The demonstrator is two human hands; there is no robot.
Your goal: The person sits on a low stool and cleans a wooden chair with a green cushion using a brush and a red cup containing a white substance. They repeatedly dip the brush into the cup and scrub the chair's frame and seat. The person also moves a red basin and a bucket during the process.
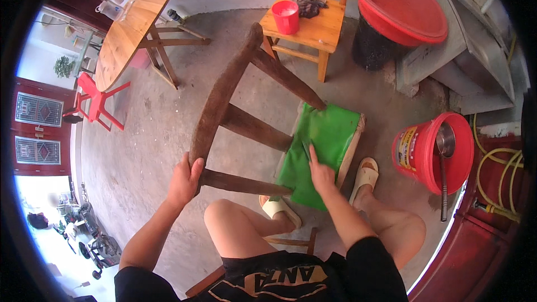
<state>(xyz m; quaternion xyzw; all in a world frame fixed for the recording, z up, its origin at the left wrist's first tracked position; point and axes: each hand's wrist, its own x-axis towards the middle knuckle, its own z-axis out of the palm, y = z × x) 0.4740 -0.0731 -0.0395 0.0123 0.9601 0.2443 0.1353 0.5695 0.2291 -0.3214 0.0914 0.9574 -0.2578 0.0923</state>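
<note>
In front of me stands a dark wooden chair with a curved top rail (216, 105) and three back posts running down to the seat. Bright green sheeting (325, 130) covers the seat, wrinkled near the posts, with a pale edge (351, 151) showing along one side. My left hand (183, 178) grips the near end of the top rail. Over the green cover, my right hand (322, 174) holds a small thin tool (307, 151) with the index finger stretched along it. The tool's tip is against or just above the cover; its exact kind is unclear.
A red bucket (402, 151) with a metal ladle (444, 176) stands to the right. Further off are a wooden chair (312, 29) with a red mug (286, 19), a red basin (398, 4), a wooden folding table (138, 21) and a red plastic stool (94, 96). Yellow hose (482, 184) lies coiled at right.
</note>
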